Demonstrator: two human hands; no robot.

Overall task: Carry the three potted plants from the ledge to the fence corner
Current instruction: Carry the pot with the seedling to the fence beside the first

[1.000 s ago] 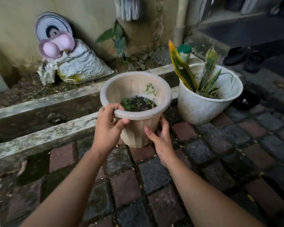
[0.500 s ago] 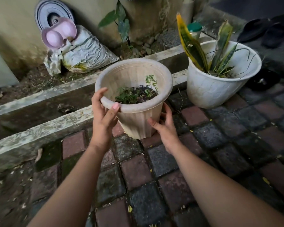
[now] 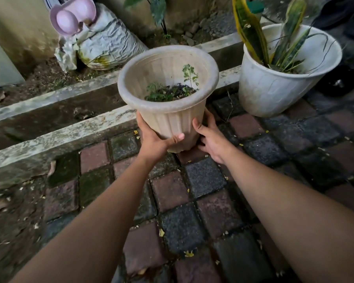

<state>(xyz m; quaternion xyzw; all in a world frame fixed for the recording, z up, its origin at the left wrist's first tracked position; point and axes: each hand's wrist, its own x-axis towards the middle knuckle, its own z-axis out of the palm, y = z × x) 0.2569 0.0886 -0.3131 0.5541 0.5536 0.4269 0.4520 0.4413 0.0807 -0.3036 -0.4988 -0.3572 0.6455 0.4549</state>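
Both hands grip beige pot [image 3: 172,117] low: left hand [image 3: 154,139] fingers wrapped round base; right hand [image 3: 212,139] likewise; white pot [image 3: 274,90] beside.

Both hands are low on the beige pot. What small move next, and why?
Probably lift the beige pot straight up, kept level: left hand and right hand grip its lower wall on opposite sides, and the white pot stands close beside it.
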